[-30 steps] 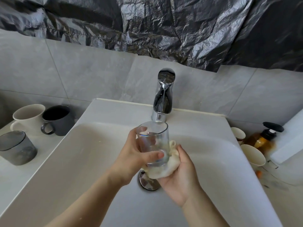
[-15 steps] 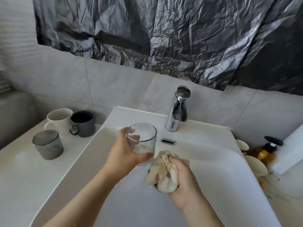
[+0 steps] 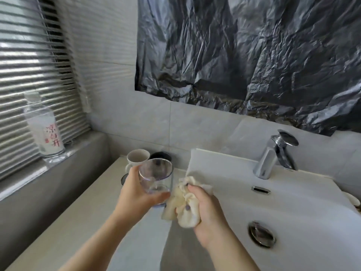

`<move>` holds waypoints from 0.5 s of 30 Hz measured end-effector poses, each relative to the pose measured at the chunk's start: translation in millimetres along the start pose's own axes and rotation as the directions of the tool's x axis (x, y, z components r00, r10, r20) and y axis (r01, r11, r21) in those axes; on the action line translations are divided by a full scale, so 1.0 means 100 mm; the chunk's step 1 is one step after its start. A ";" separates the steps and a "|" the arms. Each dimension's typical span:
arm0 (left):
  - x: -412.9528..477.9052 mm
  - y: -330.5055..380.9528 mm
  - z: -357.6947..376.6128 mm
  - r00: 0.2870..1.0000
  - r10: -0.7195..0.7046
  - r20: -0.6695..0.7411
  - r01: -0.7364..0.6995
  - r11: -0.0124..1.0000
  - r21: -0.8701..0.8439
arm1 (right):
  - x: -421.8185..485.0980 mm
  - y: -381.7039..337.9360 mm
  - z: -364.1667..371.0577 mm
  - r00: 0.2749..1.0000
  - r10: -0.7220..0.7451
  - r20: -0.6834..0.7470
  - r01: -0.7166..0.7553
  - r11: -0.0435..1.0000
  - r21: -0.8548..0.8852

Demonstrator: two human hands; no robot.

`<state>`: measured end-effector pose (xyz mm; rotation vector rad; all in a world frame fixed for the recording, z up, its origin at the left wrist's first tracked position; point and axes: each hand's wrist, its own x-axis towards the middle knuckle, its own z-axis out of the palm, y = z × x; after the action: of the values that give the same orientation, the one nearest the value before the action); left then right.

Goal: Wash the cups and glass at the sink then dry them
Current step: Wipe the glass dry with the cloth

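My left hand grips a clear glass upright above the left rim of the white sink. My right hand holds a bunched cream cloth right beside the glass, touching its lower side. Behind the glass on the counter stand a white mug and a dark mug, partly hidden. A grey cup shows only as a sliver behind my left hand.
The chrome tap stands at the sink's back right, the drain plug lies lower right. A clear water bottle stands on the window ledge at left, before the blinds. Pale counter stretches left of the sink.
Both hands moved left, away from the tap. The glass now hangs over the sink's left rim, near the mugs. The view swung left, revealing window and bottle.
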<state>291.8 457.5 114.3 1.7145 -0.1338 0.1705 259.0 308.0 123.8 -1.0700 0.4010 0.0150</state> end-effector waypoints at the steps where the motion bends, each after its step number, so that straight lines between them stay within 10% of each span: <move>1: 0.03 -0.06 -0.15 1.000 -0.005 -0.006 0.005 1.000 0.018 | 0.02 0.07 0.14 1.000 0.010 -0.016 -0.010 1.000 -0.023; 15: 0.65 -1.20 -1.18 0.976 -0.203 -0.077 0.216 0.936 0.278 | 0.26 0.80 0.96 0.975 0.104 -0.198 -0.145 0.968 -0.205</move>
<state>373.5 592.6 26.7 1.9969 0.1150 0.0734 296.8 424.3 87.2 -1.2667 0.6474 0.0736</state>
